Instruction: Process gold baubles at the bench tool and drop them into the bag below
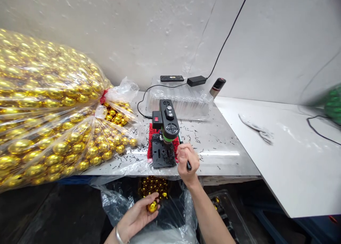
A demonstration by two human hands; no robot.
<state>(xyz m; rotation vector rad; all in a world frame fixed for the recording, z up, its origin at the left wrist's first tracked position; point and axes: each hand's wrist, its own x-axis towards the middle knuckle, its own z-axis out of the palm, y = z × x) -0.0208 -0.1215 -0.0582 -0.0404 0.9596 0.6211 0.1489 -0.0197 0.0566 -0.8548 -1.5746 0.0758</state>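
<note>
Gold, mirror-bright and probably hollow plastic, the ball [152, 206] in the head view should be light, stiff and rather slippery, its shine likely easy to scuff; I'd take it round its middle with gentle fingertip pressure. It sits in the curled fingers of the left hand [140, 212], thumb along the upper side, lower than the front edge of the bench [226, 163] and over clear plastic sheeting [117, 200], with more gold balls [153, 186] just beyond. The right hand [188, 162] makes a fist round the lever [189, 166] of the black press [169, 119], its forearm slanting up and inward. That lever looks rigid, best gripped at its dark end, where the fist is.
</note>
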